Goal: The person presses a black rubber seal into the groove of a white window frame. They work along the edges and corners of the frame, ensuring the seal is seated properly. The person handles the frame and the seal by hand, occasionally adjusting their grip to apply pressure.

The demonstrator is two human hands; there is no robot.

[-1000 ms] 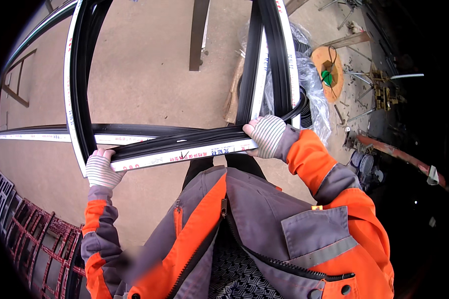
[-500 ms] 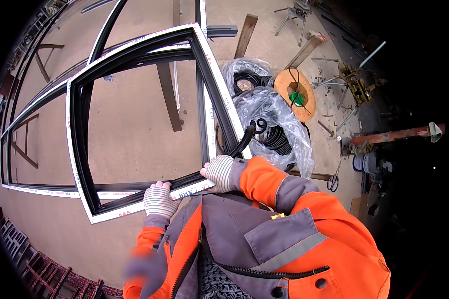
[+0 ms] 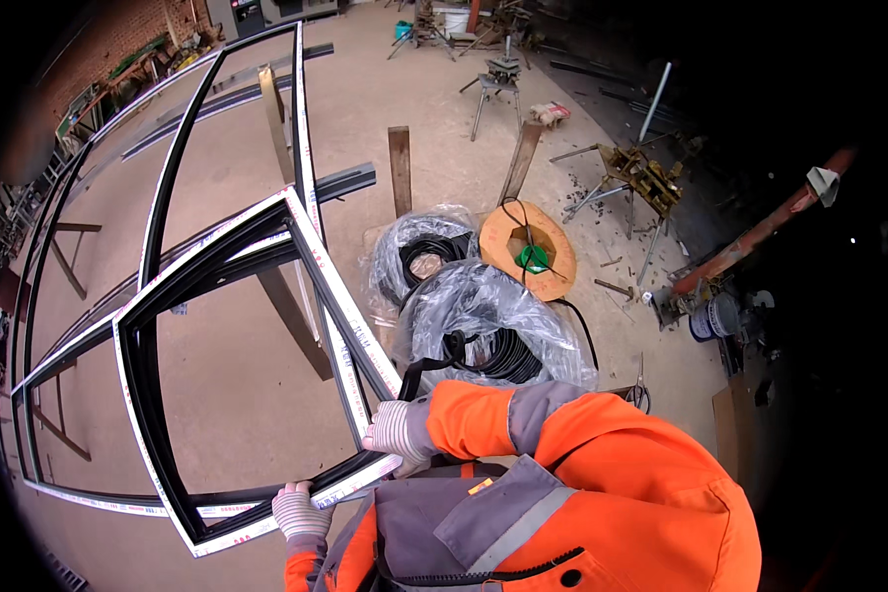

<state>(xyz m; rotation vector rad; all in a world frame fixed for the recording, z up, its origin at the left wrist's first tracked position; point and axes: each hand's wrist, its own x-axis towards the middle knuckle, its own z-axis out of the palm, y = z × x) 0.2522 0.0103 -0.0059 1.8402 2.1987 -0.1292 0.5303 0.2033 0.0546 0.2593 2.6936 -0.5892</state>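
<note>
Carrying step: our left hand (image 3: 299,511) and right hand (image 3: 398,430) each grip closed around the near corner of the black window frame (image 3: 217,385), so the next move likely demands a level, two-handed hold.

Two coils of black rubber gasket (image 3: 483,340) wrapped in clear plastic are lying on the concrete floor (image 3: 444,109), the nearer one touching the farther one. An orange cardboard spool (image 3: 528,252) with a green hub is lying flat just beside them, black cord trailing off it. Wooden planks (image 3: 401,170) are lying beyond the coils. A larger dark frame (image 3: 173,168) is resting across trestles on the left. A metal stand (image 3: 493,84) is standing farther back. A white bucket (image 3: 715,318) is sitting at right near a rusty red beam (image 3: 760,232).
</note>
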